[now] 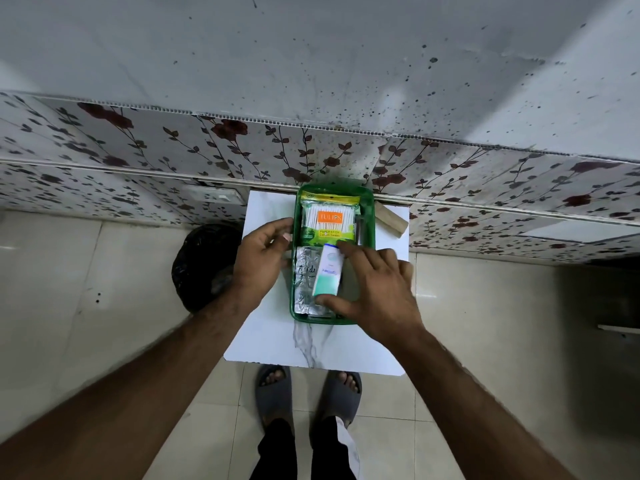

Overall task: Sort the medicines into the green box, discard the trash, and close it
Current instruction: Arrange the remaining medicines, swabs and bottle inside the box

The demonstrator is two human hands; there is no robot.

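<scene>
Grey slippers (308, 393) on floor tiles. Right hand (377, 292) pinching white-and-teal tube (328, 273) between thumb and fingers, inside green box (367, 216). Left hand (263, 258) loosely curled, empty, touching box's left rim. Inside: silver blister strips (304, 282), cotton swab pack (328, 220). Box uncovered on white table (270, 334); black bin bag (204, 265) left.

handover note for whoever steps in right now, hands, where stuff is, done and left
Left hand: open, at the green box left rim.
Right hand: fingers on the white-and-green tube box, setting it inside.
In the box: cotton swabs pack at the far end, foil strips at the near end under the tube box.
Black trash bag sits on the floor, left of the table.
Left: release the tube box, close the green box. No lid is visible.
</scene>
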